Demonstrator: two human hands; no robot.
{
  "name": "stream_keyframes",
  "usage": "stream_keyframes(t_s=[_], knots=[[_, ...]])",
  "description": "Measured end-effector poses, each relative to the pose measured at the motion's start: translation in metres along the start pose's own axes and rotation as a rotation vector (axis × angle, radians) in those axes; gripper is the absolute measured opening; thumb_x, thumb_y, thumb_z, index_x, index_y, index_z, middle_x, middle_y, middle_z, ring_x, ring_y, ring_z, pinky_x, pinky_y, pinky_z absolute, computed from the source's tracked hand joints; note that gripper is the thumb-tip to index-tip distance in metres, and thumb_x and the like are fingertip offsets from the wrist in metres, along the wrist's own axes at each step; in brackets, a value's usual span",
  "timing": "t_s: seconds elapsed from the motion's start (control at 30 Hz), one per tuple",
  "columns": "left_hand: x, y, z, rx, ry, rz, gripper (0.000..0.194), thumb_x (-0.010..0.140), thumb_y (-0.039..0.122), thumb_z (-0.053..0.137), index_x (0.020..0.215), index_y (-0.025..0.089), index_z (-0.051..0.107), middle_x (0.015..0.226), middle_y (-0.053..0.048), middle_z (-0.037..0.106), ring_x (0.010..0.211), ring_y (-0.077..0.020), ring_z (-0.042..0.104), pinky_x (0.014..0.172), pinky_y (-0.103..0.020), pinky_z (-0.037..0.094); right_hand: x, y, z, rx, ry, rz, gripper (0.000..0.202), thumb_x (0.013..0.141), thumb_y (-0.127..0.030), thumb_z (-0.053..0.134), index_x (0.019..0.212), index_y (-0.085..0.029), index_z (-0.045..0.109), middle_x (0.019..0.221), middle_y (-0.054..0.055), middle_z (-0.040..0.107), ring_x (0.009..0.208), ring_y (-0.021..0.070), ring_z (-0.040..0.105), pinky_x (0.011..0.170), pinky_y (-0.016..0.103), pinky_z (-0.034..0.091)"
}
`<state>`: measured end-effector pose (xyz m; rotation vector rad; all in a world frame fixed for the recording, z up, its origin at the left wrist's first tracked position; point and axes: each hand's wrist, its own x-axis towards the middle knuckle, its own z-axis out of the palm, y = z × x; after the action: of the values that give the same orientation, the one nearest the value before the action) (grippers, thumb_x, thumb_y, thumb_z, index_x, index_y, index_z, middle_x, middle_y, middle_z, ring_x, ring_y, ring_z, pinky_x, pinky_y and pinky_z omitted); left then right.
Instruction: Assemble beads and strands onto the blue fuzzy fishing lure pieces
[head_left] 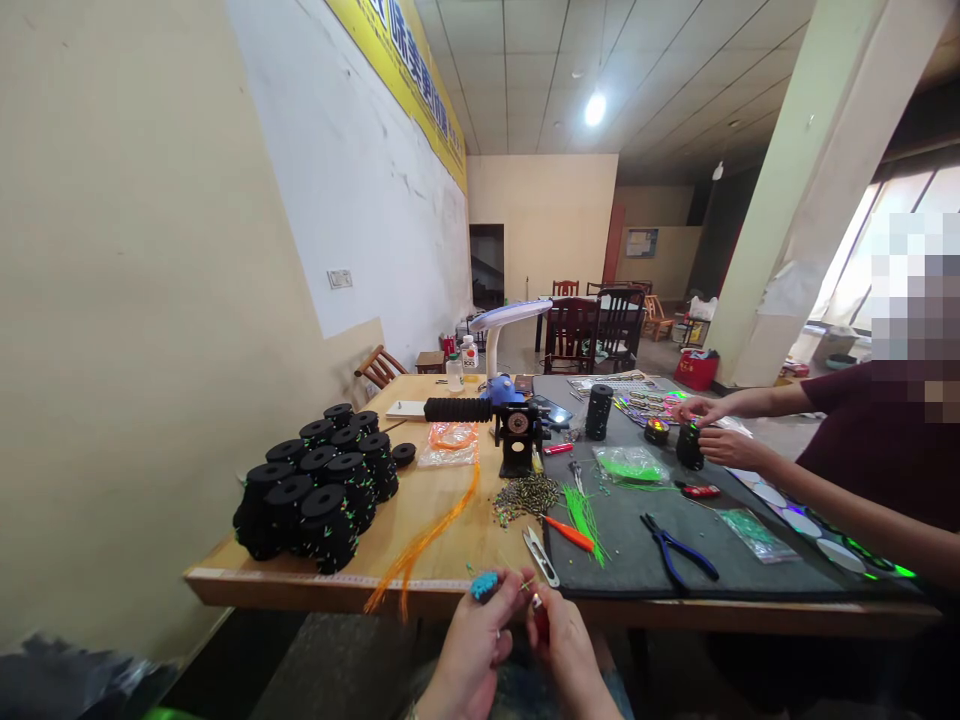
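My left hand (480, 635) is closed in front of the table's near edge, its fingertips pinching a thin yellowish strand (527, 584). A bumpy blue piece (484, 585) sits at its index finger; whether it is worn or held I cannot tell. Close beside it, my right hand (566, 640) is wrapped round a red lighter (538, 615) with a pale top, mostly hidden by the fingers. The fingertips of both hands almost meet at the strand. Just beyond them lie thread snips (541, 557) and an orange pointed tool (570, 533).
Black spools (322, 500) crowd the left. Orange strands (427, 535) hang over the front edge. A black winding device (517, 440), small beads (525, 495), green strands (581, 515) and blue-handled pliers (679, 555) lie ahead. At right, a co-worker's hands (712, 430) hold a black spool (690, 447).
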<state>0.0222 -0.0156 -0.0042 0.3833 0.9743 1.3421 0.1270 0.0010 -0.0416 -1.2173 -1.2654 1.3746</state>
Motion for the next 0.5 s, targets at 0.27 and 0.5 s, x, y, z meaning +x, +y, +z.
stream_keyframes(t_s=[0.27, 0.5], knots=[[0.001, -0.003, -0.001, 0.020, 0.012, 0.023, 0.043, 0.047, 0.035, 0.092, 0.073, 0.013, 0.065, 0.084, -0.012, 0.075, 0.072, -0.0162, 0.070, 0.034, -0.011, 0.019, 0.003, 0.008, 0.002, 0.043, 0.003, 0.019, 0.065, 0.078, -0.071, 0.036, 0.040, -0.020, 0.045, 0.039, -0.003, 0.036, 0.041, 0.0094, 0.033, 0.046, 0.024, 0.025], [-0.001, 0.000, 0.001, 0.034, 0.015, 0.033, 0.051, 0.039, 0.042, 0.093, 0.071, 0.013, 0.066, 0.083, -0.010, 0.075, 0.069, -0.0135, 0.068, 0.034, -0.011, 0.018, 0.005, 0.010, 0.001, 0.062, 0.021, 0.028, 0.064, 0.080, -0.069, 0.037, 0.041, -0.019, 0.045, 0.039, -0.004, 0.036, 0.040, 0.0087, 0.033, 0.044, 0.023, 0.023]])
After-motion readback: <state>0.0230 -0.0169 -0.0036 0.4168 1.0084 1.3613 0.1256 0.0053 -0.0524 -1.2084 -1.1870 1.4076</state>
